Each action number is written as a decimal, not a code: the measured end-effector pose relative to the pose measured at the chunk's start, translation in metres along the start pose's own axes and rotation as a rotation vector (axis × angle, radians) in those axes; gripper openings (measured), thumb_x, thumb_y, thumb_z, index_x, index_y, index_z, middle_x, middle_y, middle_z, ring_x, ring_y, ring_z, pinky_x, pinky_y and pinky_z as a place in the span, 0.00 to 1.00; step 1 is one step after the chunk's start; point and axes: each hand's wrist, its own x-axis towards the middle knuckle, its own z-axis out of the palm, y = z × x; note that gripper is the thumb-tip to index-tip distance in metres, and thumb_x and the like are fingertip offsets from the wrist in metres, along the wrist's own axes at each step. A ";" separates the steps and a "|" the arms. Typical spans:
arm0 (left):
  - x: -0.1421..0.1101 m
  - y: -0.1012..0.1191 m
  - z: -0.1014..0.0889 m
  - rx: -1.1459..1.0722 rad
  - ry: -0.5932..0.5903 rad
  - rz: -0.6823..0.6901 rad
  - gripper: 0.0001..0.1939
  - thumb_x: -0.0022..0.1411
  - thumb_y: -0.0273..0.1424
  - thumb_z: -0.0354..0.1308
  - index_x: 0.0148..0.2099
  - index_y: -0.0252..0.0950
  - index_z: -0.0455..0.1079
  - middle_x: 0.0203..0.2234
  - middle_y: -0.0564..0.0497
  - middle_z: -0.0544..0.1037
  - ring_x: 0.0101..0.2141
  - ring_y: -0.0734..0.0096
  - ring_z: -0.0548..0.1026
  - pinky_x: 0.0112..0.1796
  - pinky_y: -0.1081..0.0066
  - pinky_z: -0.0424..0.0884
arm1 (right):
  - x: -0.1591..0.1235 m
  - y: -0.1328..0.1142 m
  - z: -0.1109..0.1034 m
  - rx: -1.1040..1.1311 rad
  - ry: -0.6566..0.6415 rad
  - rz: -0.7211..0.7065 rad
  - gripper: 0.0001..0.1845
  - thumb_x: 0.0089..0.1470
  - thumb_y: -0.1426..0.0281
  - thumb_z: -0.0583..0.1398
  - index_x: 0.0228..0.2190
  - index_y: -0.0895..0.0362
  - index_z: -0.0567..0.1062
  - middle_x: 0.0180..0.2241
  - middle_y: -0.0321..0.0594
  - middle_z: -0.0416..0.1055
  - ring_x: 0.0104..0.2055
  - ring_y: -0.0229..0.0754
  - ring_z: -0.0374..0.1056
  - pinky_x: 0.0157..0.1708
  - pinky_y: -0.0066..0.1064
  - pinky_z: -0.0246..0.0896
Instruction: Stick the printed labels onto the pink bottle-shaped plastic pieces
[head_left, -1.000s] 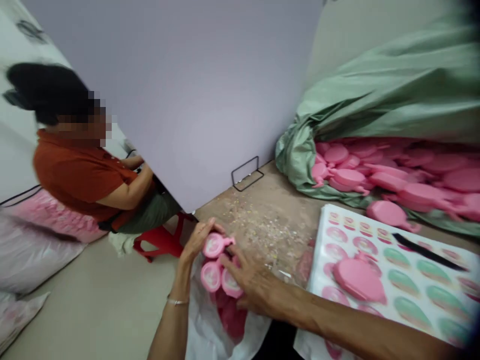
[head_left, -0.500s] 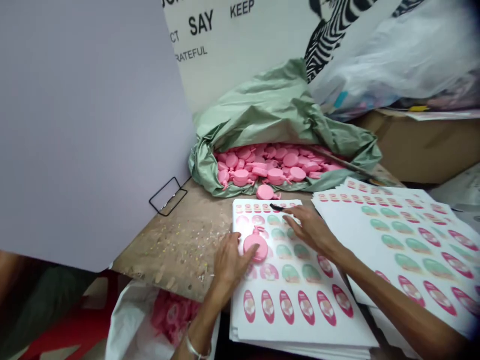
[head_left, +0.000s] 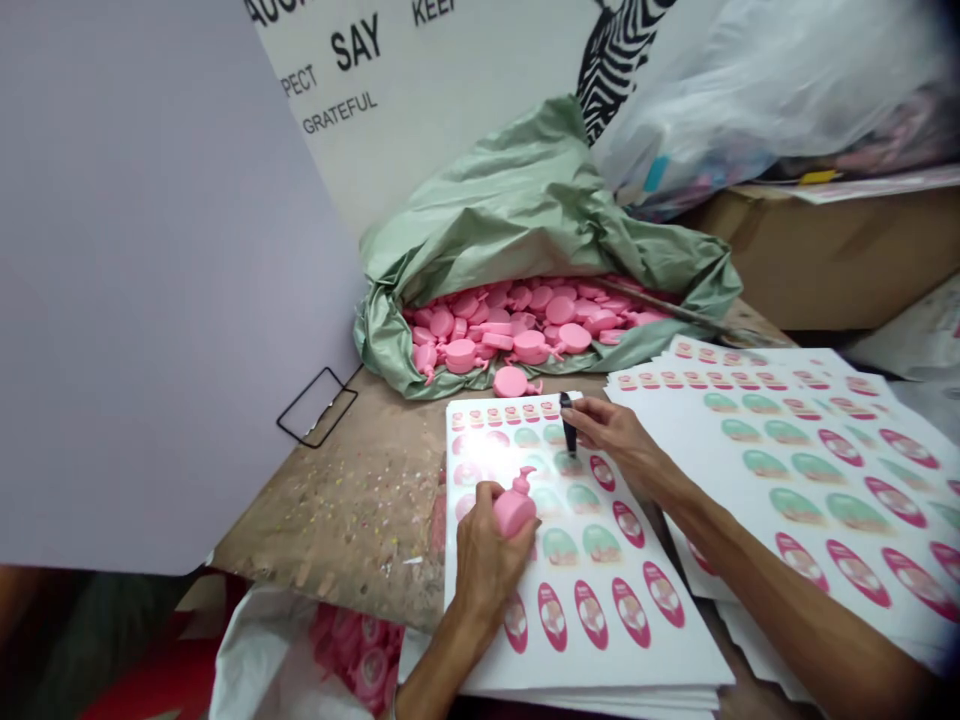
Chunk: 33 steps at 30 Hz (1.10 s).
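Note:
My left hand (head_left: 486, 556) is closed round a pink plastic bottle-shaped piece (head_left: 515, 506), lifted just off a white sticker sheet (head_left: 637, 640) printed with pink and green oval labels. My right hand (head_left: 616, 430) pinches a thin black tool (head_left: 568, 423), its tip touching the sheet near the top rows of stickers. The sheet tops a stack at the table's front edge.
A green sack (head_left: 525, 215) full of pink pieces (head_left: 517, 325) lies behind the sheets; one loose piece (head_left: 511, 382) lies before it. More sticker sheets (head_left: 810, 440) spread right. A grey board (head_left: 150, 280) stands left on a wire stand (head_left: 315, 405). A white bag (head_left: 262, 660) of pink pieces hangs below.
My view swung from the bag and a seated person to the table. My left hand picked the pink piece up off the sheet. My right hand took hold of the black tool.

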 end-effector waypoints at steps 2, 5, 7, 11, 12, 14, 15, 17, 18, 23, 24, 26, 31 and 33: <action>0.000 -0.005 0.000 -0.128 0.021 0.006 0.13 0.52 0.38 0.62 0.39 0.41 0.65 0.31 0.51 0.76 0.32 0.63 0.74 0.34 0.68 0.68 | -0.018 0.004 -0.006 0.092 0.009 0.060 0.27 0.57 0.45 0.50 0.33 0.57 0.69 0.19 0.33 0.64 0.18 0.35 0.60 0.19 0.29 0.56; 0.005 -0.011 -0.006 -0.423 0.006 -0.105 0.17 0.50 0.41 0.65 0.41 0.39 0.69 0.31 0.51 0.76 0.29 0.66 0.74 0.29 0.71 0.70 | -0.042 0.007 -0.010 0.219 -0.015 0.164 0.24 0.52 0.47 0.58 0.33 0.57 0.68 0.19 0.33 0.65 0.19 0.36 0.61 0.19 0.29 0.56; 0.009 -0.013 -0.012 -0.612 -0.031 -0.178 0.20 0.49 0.41 0.67 0.42 0.37 0.71 0.30 0.50 0.77 0.28 0.67 0.75 0.27 0.72 0.70 | -0.053 0.006 -0.013 0.179 -0.039 0.183 0.20 0.49 0.52 0.62 0.31 0.56 0.68 0.21 0.33 0.67 0.22 0.36 0.63 0.21 0.28 0.57; 0.013 -0.013 -0.025 -0.850 -0.038 -0.283 0.23 0.46 0.40 0.70 0.44 0.35 0.73 0.31 0.49 0.79 0.27 0.70 0.77 0.28 0.74 0.72 | -0.062 -0.005 -0.024 -0.213 -0.225 0.033 0.11 0.51 0.60 0.60 0.27 0.53 0.67 0.21 0.32 0.67 0.22 0.36 0.59 0.23 0.29 0.54; 0.014 -0.012 -0.029 -0.881 -0.025 -0.295 0.24 0.46 0.39 0.70 0.44 0.34 0.73 0.32 0.48 0.80 0.27 0.71 0.77 0.28 0.74 0.72 | -0.063 -0.009 -0.027 -0.278 -0.284 0.005 0.09 0.51 0.61 0.60 0.30 0.53 0.69 0.21 0.32 0.68 0.22 0.36 0.59 0.24 0.29 0.54; 0.016 -0.010 -0.037 -0.928 0.014 -0.294 0.22 0.48 0.40 0.68 0.43 0.33 0.73 0.33 0.46 0.80 0.26 0.72 0.76 0.27 0.74 0.73 | -0.063 -0.014 -0.032 -0.319 -0.391 -0.024 0.12 0.54 0.61 0.58 0.39 0.51 0.71 0.24 0.33 0.70 0.24 0.37 0.61 0.25 0.30 0.55; 0.017 -0.009 -0.041 -0.950 0.035 -0.284 0.21 0.50 0.41 0.67 0.42 0.32 0.72 0.32 0.46 0.80 0.26 0.72 0.76 0.27 0.74 0.73 | -0.062 -0.016 -0.034 -0.298 -0.439 -0.032 0.14 0.56 0.60 0.56 0.43 0.51 0.71 0.26 0.34 0.72 0.25 0.38 0.63 0.26 0.30 0.56; 0.022 -0.006 -0.047 -1.008 0.074 -0.265 0.20 0.51 0.41 0.66 0.41 0.33 0.72 0.30 0.48 0.79 0.26 0.72 0.77 0.28 0.73 0.74 | -0.058 -0.018 -0.035 -0.234 -0.481 -0.039 0.15 0.59 0.60 0.52 0.43 0.51 0.72 0.29 0.35 0.73 0.27 0.38 0.64 0.27 0.30 0.57; 0.025 -0.005 -0.049 -1.037 0.085 -0.260 0.20 0.51 0.41 0.66 0.42 0.33 0.71 0.30 0.48 0.79 0.27 0.71 0.77 0.30 0.72 0.75 | -0.054 -0.018 -0.033 -0.214 -0.456 -0.041 0.15 0.60 0.60 0.51 0.41 0.52 0.73 0.30 0.36 0.73 0.27 0.38 0.64 0.27 0.30 0.58; 0.052 0.003 -0.037 -1.092 0.015 -0.284 0.24 0.48 0.39 0.68 0.44 0.32 0.69 0.32 0.47 0.78 0.28 0.67 0.79 0.31 0.69 0.76 | -0.023 -0.028 -0.004 -0.264 -0.201 -0.123 0.11 0.60 0.66 0.48 0.35 0.53 0.69 0.26 0.34 0.70 0.26 0.38 0.63 0.29 0.30 0.57; 0.058 0.004 -0.032 -1.081 -0.007 -0.279 0.24 0.48 0.40 0.68 0.44 0.32 0.69 0.32 0.46 0.78 0.27 0.68 0.78 0.30 0.69 0.76 | -0.017 -0.032 0.004 -0.294 -0.155 -0.148 0.11 0.60 0.65 0.48 0.35 0.53 0.68 0.26 0.35 0.71 0.26 0.39 0.63 0.29 0.30 0.56; 0.068 0.003 -0.021 -1.038 -0.026 -0.243 0.24 0.49 0.42 0.67 0.43 0.31 0.70 0.31 0.46 0.77 0.26 0.69 0.77 0.28 0.70 0.76 | -0.005 -0.037 0.022 -0.363 -0.071 -0.196 0.11 0.61 0.64 0.49 0.35 0.53 0.69 0.29 0.37 0.73 0.29 0.40 0.66 0.31 0.31 0.55; 0.079 -0.014 -0.004 -0.902 0.009 -0.160 0.25 0.53 0.48 0.63 0.43 0.31 0.71 0.31 0.47 0.76 0.26 0.70 0.76 0.28 0.71 0.75 | 0.013 -0.031 0.052 -0.499 0.018 -0.237 0.10 0.59 0.66 0.52 0.32 0.54 0.72 0.33 0.41 0.76 0.38 0.46 0.68 0.41 0.38 0.51; 0.079 -0.021 -0.002 -0.833 0.007 -0.143 0.26 0.53 0.50 0.62 0.44 0.32 0.72 0.31 0.47 0.76 0.28 0.69 0.77 0.30 0.70 0.75 | 0.015 -0.023 0.058 -0.545 0.054 -0.244 0.10 0.59 0.67 0.52 0.32 0.55 0.73 0.34 0.43 0.76 0.40 0.48 0.67 0.43 0.40 0.48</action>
